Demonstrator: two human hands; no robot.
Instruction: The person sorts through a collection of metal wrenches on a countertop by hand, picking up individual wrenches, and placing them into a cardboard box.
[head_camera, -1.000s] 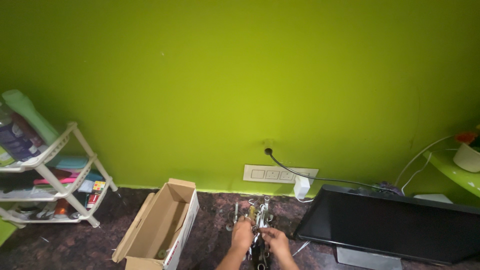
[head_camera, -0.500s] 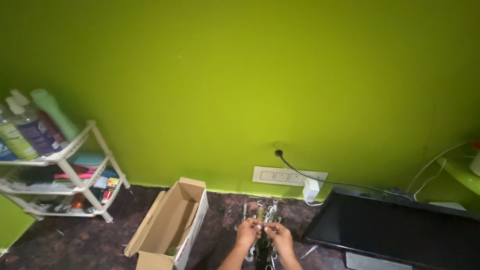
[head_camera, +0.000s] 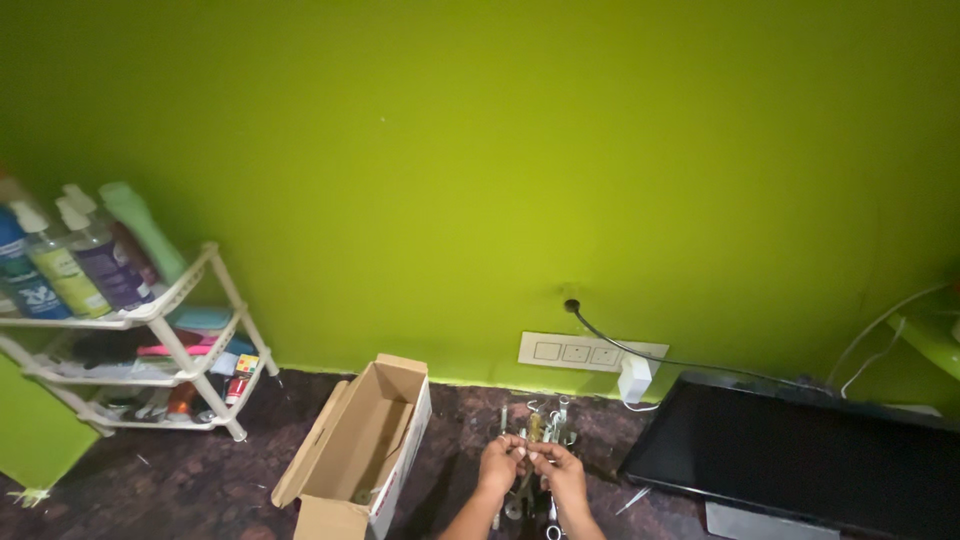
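Both hands meet low in the view, fingertips pinched together over a small metal piece (head_camera: 524, 452) held between them; it is too small to say what kind of piece it is. The left hand (head_camera: 500, 464) and the right hand (head_camera: 562, 473) are each closed on it, thumbs and forefingers nearly touching. The forearms are cut off by the bottom edge.

Right under and behind the hands lies a heap of metal tools (head_camera: 540, 425) on the dark stone counter (head_camera: 200, 480): silvery shafts and ring ends, one yellowish handle, mostly hidden by the hands.

Just left of the hands stands an open cardboard box (head_camera: 358, 455), long and brown, flaps up, with a white side bearing red print; a small round part lies inside.

To the right a flat black screen (head_camera: 800, 460) leans, its far end cut off. Behind the hands, on the green wall (head_camera: 480, 150), a white switch plate (head_camera: 590, 352) carries a white plug (head_camera: 634, 378) and a black cable (head_camera: 680, 360).

Far left, a white rack (head_camera: 190, 350) holds bottles with blue, purple and green labels (head_camera: 80, 265), blurred, partly out of frame.
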